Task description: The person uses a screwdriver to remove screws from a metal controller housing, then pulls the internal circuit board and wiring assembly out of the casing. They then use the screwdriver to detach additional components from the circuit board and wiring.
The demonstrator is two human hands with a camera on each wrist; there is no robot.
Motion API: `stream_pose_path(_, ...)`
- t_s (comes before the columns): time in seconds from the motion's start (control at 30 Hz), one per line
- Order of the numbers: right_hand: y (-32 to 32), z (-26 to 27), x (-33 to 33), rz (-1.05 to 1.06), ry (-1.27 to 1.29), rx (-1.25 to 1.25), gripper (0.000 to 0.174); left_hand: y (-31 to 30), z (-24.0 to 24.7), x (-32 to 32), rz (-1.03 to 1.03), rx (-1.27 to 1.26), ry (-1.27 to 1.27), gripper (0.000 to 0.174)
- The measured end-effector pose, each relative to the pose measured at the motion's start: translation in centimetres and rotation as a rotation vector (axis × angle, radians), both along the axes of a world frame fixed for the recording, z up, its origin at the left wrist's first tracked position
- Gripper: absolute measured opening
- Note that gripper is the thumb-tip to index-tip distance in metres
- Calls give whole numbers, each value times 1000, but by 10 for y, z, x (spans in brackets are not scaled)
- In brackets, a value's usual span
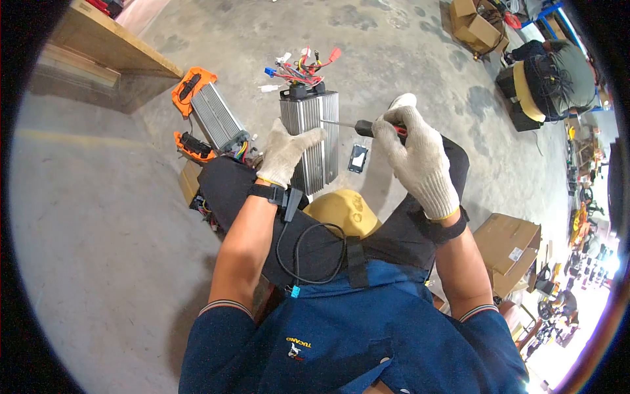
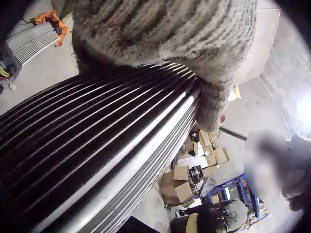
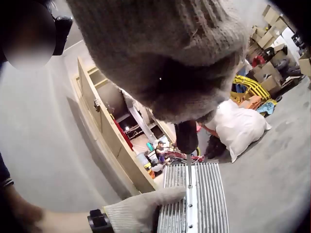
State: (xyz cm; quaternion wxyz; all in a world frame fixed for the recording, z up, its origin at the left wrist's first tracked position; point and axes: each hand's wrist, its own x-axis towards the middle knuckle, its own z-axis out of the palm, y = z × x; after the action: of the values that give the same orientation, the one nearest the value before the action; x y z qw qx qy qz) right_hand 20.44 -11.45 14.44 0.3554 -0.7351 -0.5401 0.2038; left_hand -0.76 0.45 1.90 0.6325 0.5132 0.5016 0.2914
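Note:
A ribbed silver metal unit with wires and coloured connectors at its far end stands between the knees. My gloved left hand grips its left side, thumb lying across the ribs; in the left wrist view the glove wraps over the ribs. My gloved right hand holds a screwdriver by its dark handle. In the right wrist view, the shaft meets a hole in the unit's smooth strip, close to my left thumb.
Another ribbed unit with orange end parts lies on the left. A phone-like object is on the floor right of the metal unit. A wooden cabinet stands at upper left, and cardboard boxes are at right.

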Motion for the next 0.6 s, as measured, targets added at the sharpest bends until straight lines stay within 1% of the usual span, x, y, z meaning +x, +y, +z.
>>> stream_pose_path(0.07, 6, 0, 3, -19, -84, -93, 29, 0, 0, -1, -7, 4, -30, 45)
stream_pose_path(0.1, 7, 2, 4, -20, -84, -93, 29, 0, 1, 0, -17, 10, -60, 44)
stream_pose_path(0.17, 6, 8, 8, 81, -84, -109, 28, 0, -3, 1, -10, 0, -47, 45)
stream_pose_path(0.2, 5, 7, 8, 80, -84, -109, 28, 0, -2, 2, -1, -11, -35, 45)
stream_pose_path(0.27, 4, 5, 8, 189, -252, 32, 26, -2, -1, 3, 1, -14, -53, 45)
stream_pose_path(0.3, 3, 5, 9, 190, -252, 34, 26, -3, 0, 3, 3, -17, -70, 45)
stream_pose_path(0.37, 2, 6, 12, 276, -278, 18, 26, -3, -8, 4, 4, -23, -82, 46)
stream_pose_path(0.4, 2, 6, 13, 276, -277, 19, 26, -2, -9, 4, 4, -32, -94, 46)
stream_pose_path(0.47, 1, 1, 16, 248, -174, 110, 30, -3, -12, 4, 5, -31, -117, 47)
stream_pose_path(0.5, 1, -5, 17, 247, -174, 110, 30, -3, -11, 4, 6, -32, -141, 48)
stream_pose_path(0.57, 2, -17, 17, 31, 111, 91, 33, -3, -10, 3, 9, -23, -102, 49)
stream_pose_path(0.6, 3, -13, 13, -100, 307, -33, 39, -2, -6, 3, 11, -12, -62, 49)
